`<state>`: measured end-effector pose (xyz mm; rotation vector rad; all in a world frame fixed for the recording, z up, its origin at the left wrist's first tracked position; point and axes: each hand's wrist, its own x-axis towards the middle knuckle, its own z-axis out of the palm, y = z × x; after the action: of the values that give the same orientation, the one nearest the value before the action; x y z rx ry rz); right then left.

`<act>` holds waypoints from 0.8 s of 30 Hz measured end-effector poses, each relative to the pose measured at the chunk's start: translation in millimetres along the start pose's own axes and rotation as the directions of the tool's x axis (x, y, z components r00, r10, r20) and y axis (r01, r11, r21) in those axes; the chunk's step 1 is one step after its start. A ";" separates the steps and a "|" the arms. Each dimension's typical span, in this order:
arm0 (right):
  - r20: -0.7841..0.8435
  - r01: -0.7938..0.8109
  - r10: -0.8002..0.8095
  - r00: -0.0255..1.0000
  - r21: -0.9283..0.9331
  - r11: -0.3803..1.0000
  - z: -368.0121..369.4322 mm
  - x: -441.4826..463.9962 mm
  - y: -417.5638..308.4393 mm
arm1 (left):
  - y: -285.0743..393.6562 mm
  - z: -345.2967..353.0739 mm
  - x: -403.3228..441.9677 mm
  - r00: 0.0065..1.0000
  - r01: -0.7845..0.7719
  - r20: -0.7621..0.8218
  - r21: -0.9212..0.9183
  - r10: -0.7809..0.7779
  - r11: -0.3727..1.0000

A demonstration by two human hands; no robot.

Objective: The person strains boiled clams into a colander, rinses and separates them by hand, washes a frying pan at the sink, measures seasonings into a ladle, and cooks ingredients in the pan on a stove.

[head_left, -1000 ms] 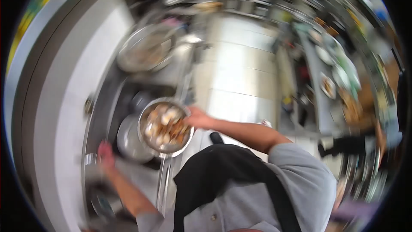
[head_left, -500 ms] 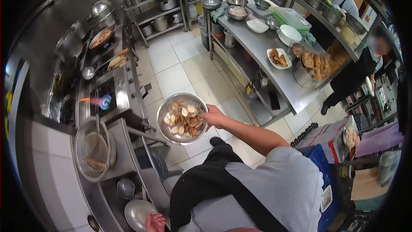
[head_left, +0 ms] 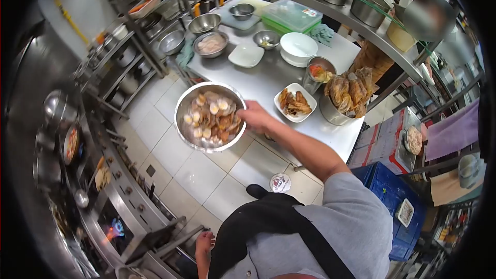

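My right hand (head_left: 254,116) grips the rim of a metal strainer bowl (head_left: 182,130) and carries it over the floor by the table's near left edge. Inside the strainer lie small pale eggs (head_left: 214,108), some with yellow showing, mixed with brown pieces (head_left: 227,126) that I cannot name exactly. Low at my left side hangs my left hand (head_left: 205,243), holding nothing, its fingers loosely curled and apart. Beyond the strainer, on the steel table (head_left: 248,80), stand a white dish (head_left: 246,55) and a bowl of pale meat (head_left: 211,45). A white dish of fried wings (head_left: 294,103) is right of the strainer.
On my left runs a stove (head_left: 116,186) with a lit burner (head_left: 114,230) and a pan of red food (head_left: 71,144). A pot piled with bagged brown food (head_left: 336,111) stands at the table's right end. A blue bin (head_left: 385,196) is on my right; another person (head_left: 431,18) stands beyond the shelf.
I have turned right, from the stove toward the steel table. The strainer has come along in my right hand, nearer the table. My left hand has moved away from the metal bowl.
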<state>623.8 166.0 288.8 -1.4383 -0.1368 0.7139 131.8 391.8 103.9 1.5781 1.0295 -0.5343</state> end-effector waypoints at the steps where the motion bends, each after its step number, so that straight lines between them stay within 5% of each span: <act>1: -0.032 -0.001 0.003 0.999 0.043 0.999 -18.8 4.8 -19.0 | 1.5 -5.0 11.7 0.999 0.028 -0.015 -0.035 -0.029 0.999; 8: -0.443 0.121 -0.173 0.880 -0.143 0.982 -187.4 46.1 -131.3 | 33.3 -40.5 26.3 0.992 0.088 -0.096 0.003 -0.087 0.996; 10: -0.598 0.176 -0.371 0.710 -0.360 0.916 -239.3 62.5 -143.9 | 23.6 -49.0 26.6 0.992 0.002 -0.124 -0.040 -0.007 0.999; 15: -0.667 -0.014 -0.329 0.669 -0.453 0.891 -318.0 67.6 -175.3 | 5.4 -52.7 6.2 0.983 -0.121 -0.152 -0.140 0.100 0.983; 18: -0.619 -0.133 -0.607 0.498 -0.747 0.652 -327.3 64.7 -178.4 | -64.7 -57.0 37.1 0.978 0.039 -0.187 -0.275 -0.093 0.961; 20: -0.645 -0.222 -0.564 0.516 -0.736 0.640 -352.1 78.5 -175.1 | -73.4 -60.3 35.3 0.956 0.153 -0.196 -0.306 -0.219 0.940; 22: -0.433 -0.390 -0.828 0.358 -0.874 0.288 -365.4 93.7 -159.3 | -61.0 -62.2 22.2 0.947 0.183 -0.208 -0.281 -0.246 0.942; 24: -0.583 -0.415 -0.671 0.457 -0.808 0.419 -344.7 91.1 -152.8 | 5.2 -56.9 -15.8 0.959 0.131 -0.224 -0.195 -0.174 0.972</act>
<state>922.3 -75.3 344.9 -2.6955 0.2322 -0.6057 117.5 440.3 134.8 1.4331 1.3537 -0.3488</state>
